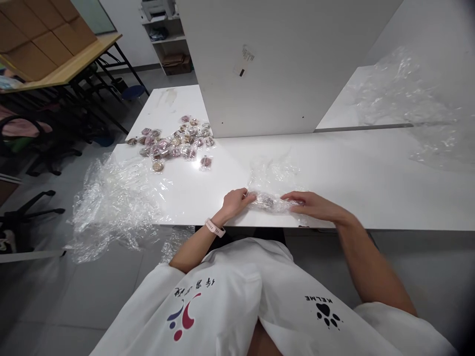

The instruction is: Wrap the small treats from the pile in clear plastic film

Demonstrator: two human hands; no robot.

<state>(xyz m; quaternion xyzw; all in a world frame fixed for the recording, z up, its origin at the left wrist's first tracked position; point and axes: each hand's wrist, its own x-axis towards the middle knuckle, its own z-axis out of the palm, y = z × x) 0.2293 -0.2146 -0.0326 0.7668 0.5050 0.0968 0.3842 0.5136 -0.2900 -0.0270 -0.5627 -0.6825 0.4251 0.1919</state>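
Observation:
At the front edge of the white table, a bundle of clear plastic wrap [269, 201] lies between my hands, with something greyish inside that I cannot make out. My left hand [234, 201], with a pale pink band on the wrist, is closed on its left end. From the other side, my right hand [313, 206] has its thumb and fingers bent around the right end. Loose clear film [274, 170] spreads out flat behind the bundle. Crumpled film partly covers the fingertips of both hands.
Several small clear-wrapped packets [174, 143] lie at the table's left. A heap of clear film [118, 207] hangs over the left edge, and more film [404, 94] lies at the right. A white upright panel [267, 74] stands behind the table [356, 183].

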